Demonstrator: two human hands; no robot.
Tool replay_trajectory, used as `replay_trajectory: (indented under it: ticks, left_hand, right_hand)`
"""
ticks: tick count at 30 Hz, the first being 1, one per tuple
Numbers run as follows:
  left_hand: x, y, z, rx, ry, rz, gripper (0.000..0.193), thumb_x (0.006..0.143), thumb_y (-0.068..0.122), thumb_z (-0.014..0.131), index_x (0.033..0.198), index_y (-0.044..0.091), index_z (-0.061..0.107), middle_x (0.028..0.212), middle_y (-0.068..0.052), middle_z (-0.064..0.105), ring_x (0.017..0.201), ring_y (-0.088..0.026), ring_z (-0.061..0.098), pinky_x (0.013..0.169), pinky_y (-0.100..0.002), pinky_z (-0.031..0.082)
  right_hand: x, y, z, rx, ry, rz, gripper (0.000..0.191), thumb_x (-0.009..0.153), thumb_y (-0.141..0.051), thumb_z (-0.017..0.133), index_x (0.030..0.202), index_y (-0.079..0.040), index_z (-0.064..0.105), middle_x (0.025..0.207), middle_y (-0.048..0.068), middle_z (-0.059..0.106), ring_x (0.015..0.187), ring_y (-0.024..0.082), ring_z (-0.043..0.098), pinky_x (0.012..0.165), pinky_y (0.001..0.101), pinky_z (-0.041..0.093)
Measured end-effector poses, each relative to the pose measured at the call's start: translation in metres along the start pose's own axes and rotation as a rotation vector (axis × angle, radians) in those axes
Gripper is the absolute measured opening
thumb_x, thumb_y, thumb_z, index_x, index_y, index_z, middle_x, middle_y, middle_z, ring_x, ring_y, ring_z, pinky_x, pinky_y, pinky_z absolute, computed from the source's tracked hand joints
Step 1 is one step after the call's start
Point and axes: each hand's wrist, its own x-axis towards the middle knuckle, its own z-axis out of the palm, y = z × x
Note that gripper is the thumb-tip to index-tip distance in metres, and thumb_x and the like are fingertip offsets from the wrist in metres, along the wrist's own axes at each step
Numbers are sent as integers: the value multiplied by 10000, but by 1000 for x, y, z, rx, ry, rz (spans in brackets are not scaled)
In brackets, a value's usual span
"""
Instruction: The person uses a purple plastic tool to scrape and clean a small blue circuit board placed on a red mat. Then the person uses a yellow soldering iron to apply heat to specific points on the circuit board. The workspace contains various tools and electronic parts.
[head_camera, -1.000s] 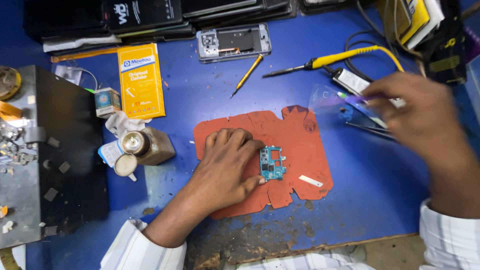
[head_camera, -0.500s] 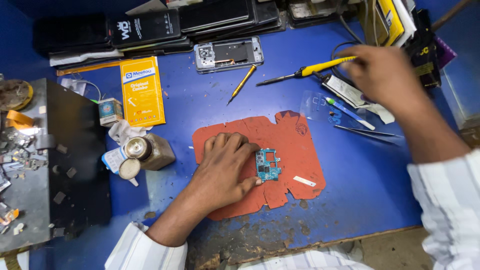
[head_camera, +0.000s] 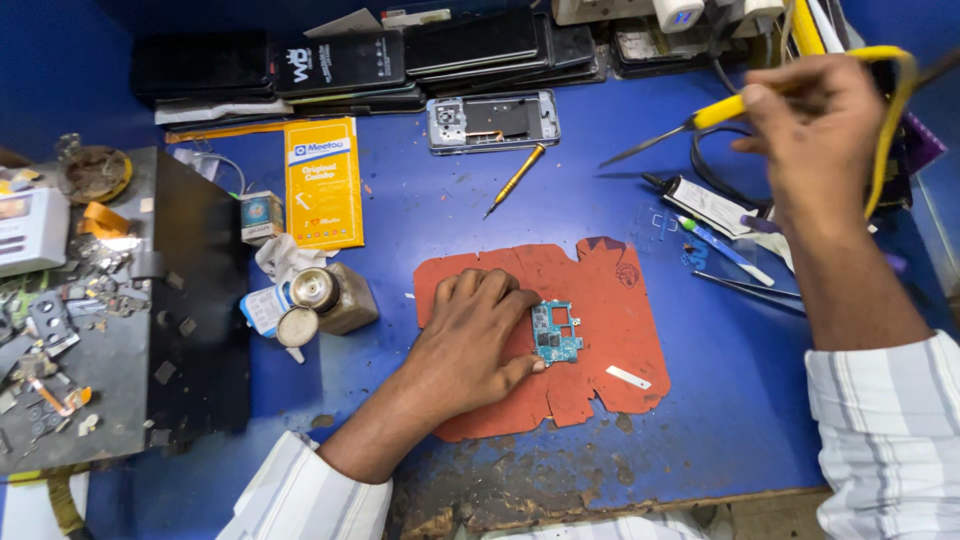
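My left hand (head_camera: 470, 335) lies flat on a red-orange work mat (head_camera: 600, 300), fingertips pressing the left edge of a small teal circuit board (head_camera: 556, 331). My right hand (head_camera: 815, 125) is raised at the far right, closed around the yellow handle of a soldering iron (head_camera: 715, 112) whose thin tip points left above the blue table. A yellow cable loops from the iron over my wrist. A small white strip (head_camera: 628, 377) lies on the mat right of the board.
A phone frame (head_camera: 492, 120) and stacked phones (head_camera: 400, 55) sit at the back. A yellow screwdriver (head_camera: 516, 179), yellow packet (head_camera: 322, 182), glass bottle (head_camera: 335, 296), glue tube (head_camera: 705, 205) and tweezers (head_camera: 745, 288) surround the mat. A dark tray of scrap parts (head_camera: 100, 320) fills the left.
My right hand moved from the tools at the right up to the soldering iron, gripped its handle and lifted it. My left hand stayed on the board.
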Motion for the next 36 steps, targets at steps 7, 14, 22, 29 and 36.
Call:
replay_trajectory:
  ticks: [7,14,22,29,36]
  left_hand:
    - [0,0,1,20,13,-5,675,706,370,867,1247,44,630,1160,-127,542,1132,-334,497,1002,-486,353]
    - [1,-2,3,23,38,-34,668,708,372,876,1237,49,627,1158,-107,556,1108,-324,503,955,-468,371]
    - [11,-1,1,66,29,-19,707,637,417,903,1184,62,628,1141,-115,551,1108,-335,498,925,-476,373]
    - [31,-8,-3,130,-26,-61,656,636,394,905,1136,74,625,1104,-83,555,1091,-314,504,899,-461,385]
    - [21,-13,1,21,94,-17,652,680,385,893,1183,65,629,1141,-96,550,1110,-317,502,951,-466,377]
  right_hand:
    - [-18,7,-36,565,85,-30,361,1168,32,666,1358,-78,379,1184,167,648,875,229,649,703,300,529]
    - [-51,-14,-41,924,-75,260,350,1060,-139,709,1317,-53,487,1024,85,639,876,181,673,822,330,572]
    - [-46,-31,-8,857,-206,178,250,1114,-255,716,1092,-116,509,753,69,624,588,139,610,485,296,491]
    - [-57,-28,13,871,-215,382,419,1074,-388,572,1256,-13,606,944,133,678,838,224,695,776,407,596]
    - [-79,-20,7,393,-168,-3,299,1069,-255,689,1145,-8,539,967,156,630,759,222,638,664,344,543]
